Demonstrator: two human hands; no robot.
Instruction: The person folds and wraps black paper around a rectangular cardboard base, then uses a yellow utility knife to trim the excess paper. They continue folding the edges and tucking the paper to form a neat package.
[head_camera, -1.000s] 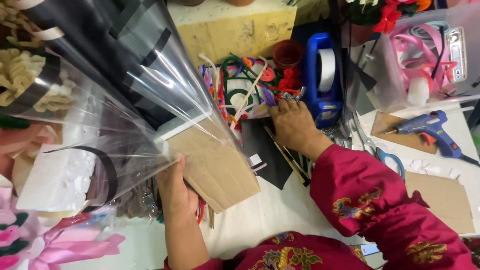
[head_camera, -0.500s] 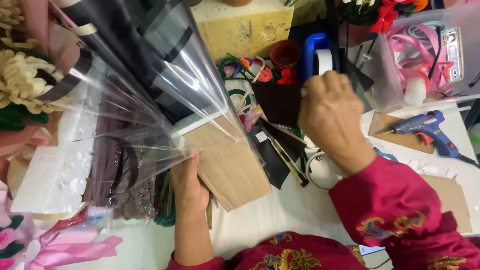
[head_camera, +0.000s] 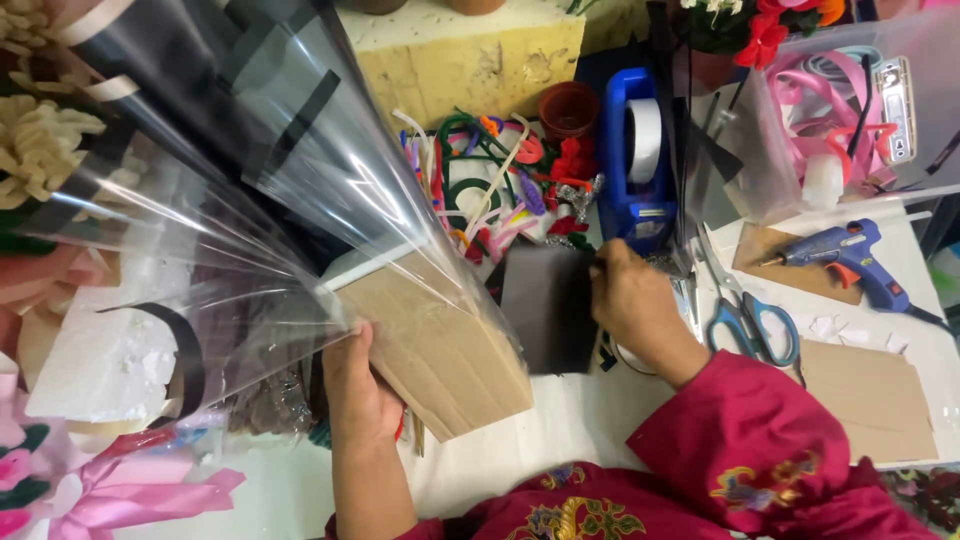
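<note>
Clear plastic wrap (head_camera: 230, 190) with black stripes fills the upper left of the frame, fanned out wide, narrowing toward centre. Its narrow end lies over the cardboard box (head_camera: 440, 350), centre frame, tilted, long side running upper left to lower right.

Left hand (head_camera: 358, 395), lower centre-left, fingers closed around the gathered wrap and the box's left edge. Clamped on both where they meet.

Right hand (head_camera: 635, 300), centre right, red embroidered sleeve (head_camera: 760, 450) below it. Fingers pinched together on the right edge of a black sheet (head_camera: 548, 308), which sits flat just right of the box, touching or overlapping its corner; can't tell which.

Around them:
- Yellow-white foam block (head_camera: 470, 55), top centre.
- White foam slab (head_camera: 95, 370), left, seen through the wrap.
- Clear bin with pink ribbon (head_camera: 840, 90), upper right.
- Flat cardboard piece (head_camera: 868, 400), lower right on the white table (head_camera: 560, 430).
- Blue tape dispenser (head_camera: 635, 160), white roll in it, just above the right hand.
- Pile of coloured pipe cleaners (head_camera: 490, 185), top centre, left of the dispenser.
- Pink ribbon bow (head_camera: 130, 495), bottom left.
- Blue glue gun (head_camera: 850, 255), right, tip resting on a small cardboard scrap.
- Blue-handled scissors (head_camera: 745, 315), just right of the right hand, not touching.
- Small red pot (head_camera: 568, 105), beside the dispenser top.
</note>
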